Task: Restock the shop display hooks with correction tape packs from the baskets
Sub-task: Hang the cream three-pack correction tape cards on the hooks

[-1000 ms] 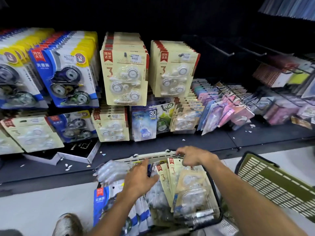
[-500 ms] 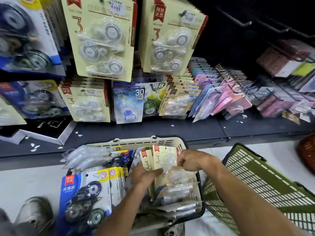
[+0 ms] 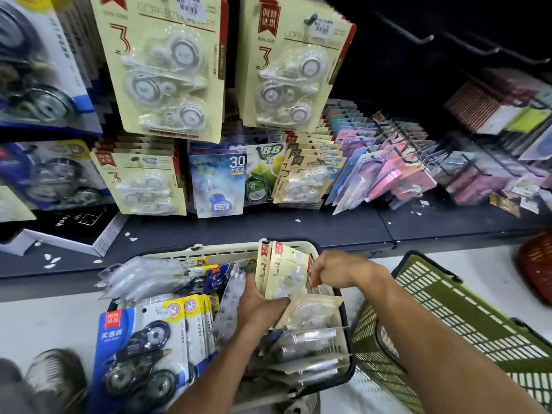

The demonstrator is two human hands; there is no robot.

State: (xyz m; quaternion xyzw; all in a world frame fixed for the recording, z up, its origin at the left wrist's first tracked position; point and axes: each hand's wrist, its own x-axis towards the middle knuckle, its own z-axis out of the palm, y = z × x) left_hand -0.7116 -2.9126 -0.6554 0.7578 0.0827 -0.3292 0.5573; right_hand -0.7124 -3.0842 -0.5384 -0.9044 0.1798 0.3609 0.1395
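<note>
A cream basket [image 3: 167, 256] on the floor holds blue correction tape packs [image 3: 140, 348] at its left and cream packs at its right. My left hand [image 3: 260, 306] grips the lower edge of a small upright stack of cream correction tape packs [image 3: 283, 271]. On the stack's right side, my right hand [image 3: 334, 268] pinches it with bent fingers. Above, hooks carry full rows of cream packs [image 3: 167, 70] and a second row [image 3: 292, 70]. Smaller cream packs [image 3: 143, 183] hang lower.
An empty green basket [image 3: 466, 318] lies tilted to the right of the cream one. A red basket [image 3: 537, 264] shows at the far right edge. Bare black hooks [image 3: 418, 34] stick out at upper right. A dark shelf ledge [image 3: 298, 231] runs behind the baskets.
The camera has moved closer and lower toward the basket. Both hands have gathered the cream packs together and raised them upright out of the pile.
</note>
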